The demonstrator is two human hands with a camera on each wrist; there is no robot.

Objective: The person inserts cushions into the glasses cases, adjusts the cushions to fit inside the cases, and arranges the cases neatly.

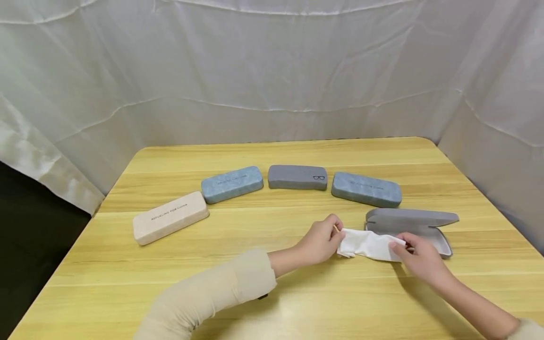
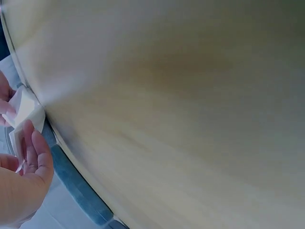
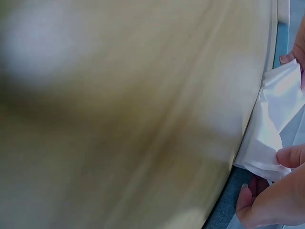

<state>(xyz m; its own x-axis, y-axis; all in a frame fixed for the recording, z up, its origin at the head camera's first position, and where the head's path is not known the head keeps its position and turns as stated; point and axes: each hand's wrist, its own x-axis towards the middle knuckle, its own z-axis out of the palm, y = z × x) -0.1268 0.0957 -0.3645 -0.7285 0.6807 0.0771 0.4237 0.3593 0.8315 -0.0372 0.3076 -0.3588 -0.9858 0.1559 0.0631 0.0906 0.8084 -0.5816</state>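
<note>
A folded white cloth [image 1: 369,245] is stretched between the two hands, just in front of an open grey glasses case [image 1: 437,237]. My left hand [image 1: 321,240] pinches the cloth's left end between thumb and fingers. At the other end, my right hand [image 1: 418,256] grips the cloth the same way. The right wrist view shows the cloth [image 3: 274,121] in layers, with the thumb on top and fingers beneath. In the left wrist view, part of the cloth [image 2: 28,112] is hidden behind the fingers. The case's lid stands raised at the back, and the cloth covers part of its lower shell.
Several closed glasses cases lie in an arc: a beige one [image 1: 171,218], a blue one [image 1: 232,184], a grey one [image 1: 293,177] with a glasses mark, and another blue one [image 1: 366,189]. They rest on a wooden table [image 1: 255,226]. White curtains [image 1: 272,71] hang behind it.
</note>
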